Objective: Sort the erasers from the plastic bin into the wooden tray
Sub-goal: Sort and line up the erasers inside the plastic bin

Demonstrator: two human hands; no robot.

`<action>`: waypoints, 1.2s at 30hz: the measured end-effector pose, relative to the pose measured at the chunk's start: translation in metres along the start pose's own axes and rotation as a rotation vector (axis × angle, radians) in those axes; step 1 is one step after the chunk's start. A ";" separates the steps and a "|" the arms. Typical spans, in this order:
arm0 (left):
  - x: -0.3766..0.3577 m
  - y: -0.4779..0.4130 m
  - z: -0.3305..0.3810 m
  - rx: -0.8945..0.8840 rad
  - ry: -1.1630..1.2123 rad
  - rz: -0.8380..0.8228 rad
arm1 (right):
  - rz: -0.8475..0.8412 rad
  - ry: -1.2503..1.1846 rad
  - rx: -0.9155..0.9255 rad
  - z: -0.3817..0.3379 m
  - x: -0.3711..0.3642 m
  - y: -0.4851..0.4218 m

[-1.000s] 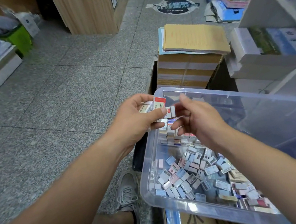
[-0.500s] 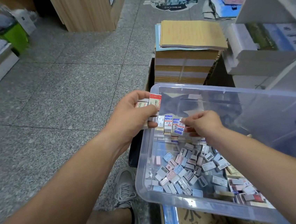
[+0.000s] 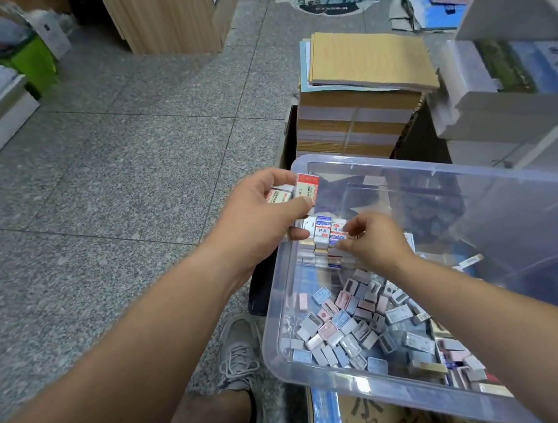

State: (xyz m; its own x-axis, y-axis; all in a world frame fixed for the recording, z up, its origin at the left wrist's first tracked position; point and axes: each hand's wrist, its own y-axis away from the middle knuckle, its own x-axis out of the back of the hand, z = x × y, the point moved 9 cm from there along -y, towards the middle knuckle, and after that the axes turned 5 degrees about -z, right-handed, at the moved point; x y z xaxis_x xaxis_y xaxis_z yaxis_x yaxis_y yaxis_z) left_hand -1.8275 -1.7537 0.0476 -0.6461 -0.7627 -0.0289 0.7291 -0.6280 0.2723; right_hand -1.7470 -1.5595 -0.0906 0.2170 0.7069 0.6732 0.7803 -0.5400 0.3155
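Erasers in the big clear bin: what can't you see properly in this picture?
Head view only:
- The wooden tray: not in the picture at all.
- Print on the erasers in the left hand: too small to read.
- Whether the right hand pinches an eraser: its fingertips are blurred.
- The plastic bin, near right corner: hidden by the right forearm, cut off by the picture's edge.
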 end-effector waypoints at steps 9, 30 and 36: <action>0.001 -0.001 0.002 -0.033 -0.115 0.030 | 0.126 -0.018 0.030 -0.041 0.030 0.023; -0.009 -0.002 0.003 -0.070 -0.184 -0.019 | -0.091 -0.511 -0.421 0.026 0.013 0.015; -0.007 -0.005 0.003 -0.120 -0.176 -0.031 | 0.051 -0.368 -0.382 0.030 0.012 0.005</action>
State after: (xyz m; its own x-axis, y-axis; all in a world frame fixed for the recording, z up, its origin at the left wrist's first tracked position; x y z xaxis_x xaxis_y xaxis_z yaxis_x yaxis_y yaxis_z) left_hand -1.8272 -1.7447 0.0498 -0.6906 -0.7104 0.1358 0.7230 -0.6728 0.1570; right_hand -1.7234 -1.5399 -0.1011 0.4941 0.7517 0.4369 0.5092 -0.6575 0.5554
